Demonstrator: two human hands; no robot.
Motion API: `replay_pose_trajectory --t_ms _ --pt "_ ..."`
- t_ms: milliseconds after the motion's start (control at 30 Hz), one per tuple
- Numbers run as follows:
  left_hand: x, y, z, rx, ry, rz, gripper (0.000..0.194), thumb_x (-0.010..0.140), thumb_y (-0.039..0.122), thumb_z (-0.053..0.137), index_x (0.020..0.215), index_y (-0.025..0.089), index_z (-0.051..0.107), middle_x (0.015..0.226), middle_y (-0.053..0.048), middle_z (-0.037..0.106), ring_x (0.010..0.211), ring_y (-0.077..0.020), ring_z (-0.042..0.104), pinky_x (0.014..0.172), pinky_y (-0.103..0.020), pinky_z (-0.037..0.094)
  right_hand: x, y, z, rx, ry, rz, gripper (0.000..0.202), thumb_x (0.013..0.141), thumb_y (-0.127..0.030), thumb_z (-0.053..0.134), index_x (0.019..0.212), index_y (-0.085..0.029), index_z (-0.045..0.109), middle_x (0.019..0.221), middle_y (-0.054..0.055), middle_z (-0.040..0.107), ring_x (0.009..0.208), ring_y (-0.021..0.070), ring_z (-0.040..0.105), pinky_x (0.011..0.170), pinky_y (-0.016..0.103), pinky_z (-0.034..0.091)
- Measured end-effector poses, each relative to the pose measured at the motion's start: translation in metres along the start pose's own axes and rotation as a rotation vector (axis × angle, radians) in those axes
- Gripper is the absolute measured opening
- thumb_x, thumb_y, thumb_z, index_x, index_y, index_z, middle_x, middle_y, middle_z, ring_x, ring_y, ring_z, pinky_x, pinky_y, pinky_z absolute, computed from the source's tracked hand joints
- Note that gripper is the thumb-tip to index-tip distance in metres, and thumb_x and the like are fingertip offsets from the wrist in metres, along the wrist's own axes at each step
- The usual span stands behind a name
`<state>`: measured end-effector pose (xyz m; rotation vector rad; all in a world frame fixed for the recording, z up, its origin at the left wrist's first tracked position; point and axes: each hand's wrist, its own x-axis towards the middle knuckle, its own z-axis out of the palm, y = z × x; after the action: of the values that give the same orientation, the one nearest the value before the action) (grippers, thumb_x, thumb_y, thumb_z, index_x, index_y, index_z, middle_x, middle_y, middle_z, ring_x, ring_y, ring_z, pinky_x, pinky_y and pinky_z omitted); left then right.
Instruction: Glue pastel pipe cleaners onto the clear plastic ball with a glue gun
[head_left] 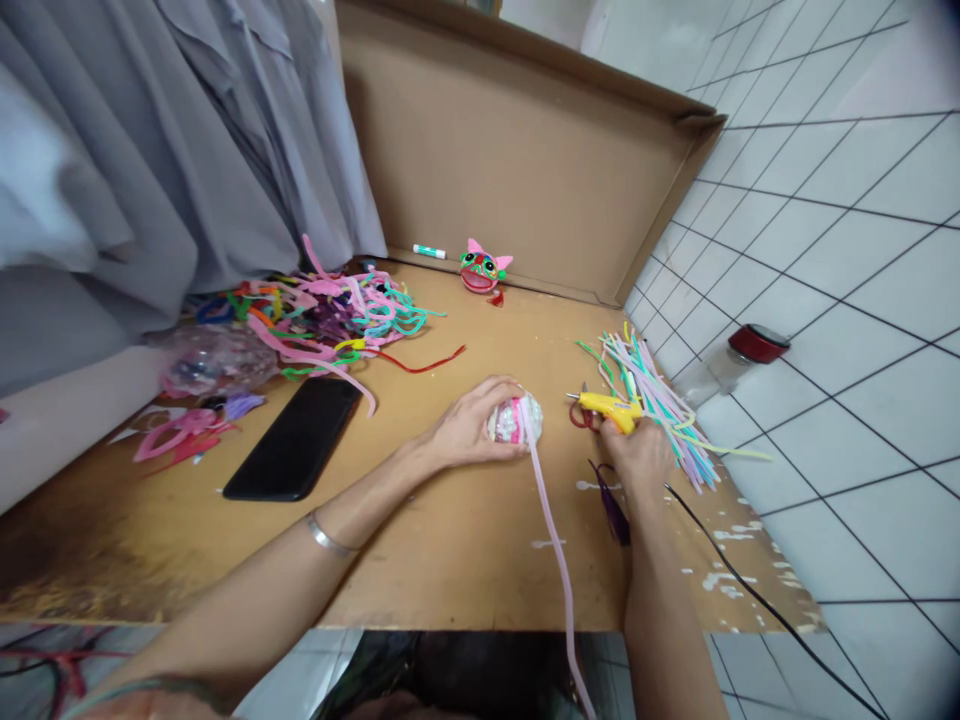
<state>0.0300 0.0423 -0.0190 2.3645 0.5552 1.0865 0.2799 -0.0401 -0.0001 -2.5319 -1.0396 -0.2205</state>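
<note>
My left hand [484,425] is wrapped round a small rounded craft piece [516,420], whitish with a bright pink band. A long pale pink pipe cleaner [553,535] runs from the piece over the table's front edge. In my right hand [637,450] is a yellow glue gun [611,408], its nozzle pointing left toward the piece but apart from it. Red-handled scissors [581,414] lie behind the nozzle, partly hidden. A dark purple tassel-like thing [613,512] rests beside my right wrist.
Pastel pipe cleaners [660,400] lie bundled at the right, near a red-lidded jar [739,360]. A black phone [294,440] and a tangled pipe-cleaner heap [337,310] occupy the left. A finished-looking animal face [482,270] and a marker [429,251] are by the cardboard [517,150]. A cord [750,585] trails right.
</note>
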Motion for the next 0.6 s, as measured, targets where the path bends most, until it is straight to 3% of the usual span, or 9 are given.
replay_pose_trajectory --t_ms 100,267,433,600 --pt "0.0 0.0 0.0 -0.005 -0.001 -0.005 0.062 0.066 0.04 0.078 0.12 0.02 0.056 0.129 -0.016 0.059 0.121 -0.0317 0.059 0.103 -0.049 0.049 0.0 0.0 0.001 0.197 0.146 -0.086 0.046 0.074 -0.052 0.059 0.095 -0.012 0.07 0.09 0.016 0.072 0.085 0.0303 0.066 0.072 0.037 0.048" --pt "0.001 0.002 -0.002 -0.005 0.002 -0.009 0.061 0.066 0.039 0.077 0.12 0.019 0.056 0.127 -0.015 0.059 0.12 -0.031 0.06 0.103 -0.049 0.049 -0.004 -0.002 0.002 0.485 0.34 -0.396 0.044 0.073 -0.053 0.061 0.095 -0.015 0.066 0.089 0.01 0.069 0.077 0.0223 0.061 0.072 0.035 0.049" --pt "0.001 0.003 -0.002 -0.004 0.003 -0.019 0.061 0.066 0.037 0.078 0.12 0.02 0.056 0.127 -0.014 0.059 0.12 -0.0299 0.059 0.104 -0.047 0.048 -0.009 -0.004 0.001 0.547 0.34 -0.562 0.035 0.076 -0.048 0.064 0.094 -0.018 0.062 0.088 0.006 0.066 0.078 0.02 0.06 0.073 0.034 0.05" --pt "0.001 0.001 0.0 -0.016 0.02 -0.008 0.06 0.066 0.036 0.078 0.119 0.02 0.056 0.125 -0.013 0.06 0.12 -0.0293 0.059 0.103 -0.046 0.049 -0.01 -0.005 0.004 0.566 0.323 -0.635 0.031 0.075 -0.042 0.065 0.095 -0.019 0.059 0.09 0.006 0.064 0.083 0.0206 0.06 0.074 0.034 0.051"
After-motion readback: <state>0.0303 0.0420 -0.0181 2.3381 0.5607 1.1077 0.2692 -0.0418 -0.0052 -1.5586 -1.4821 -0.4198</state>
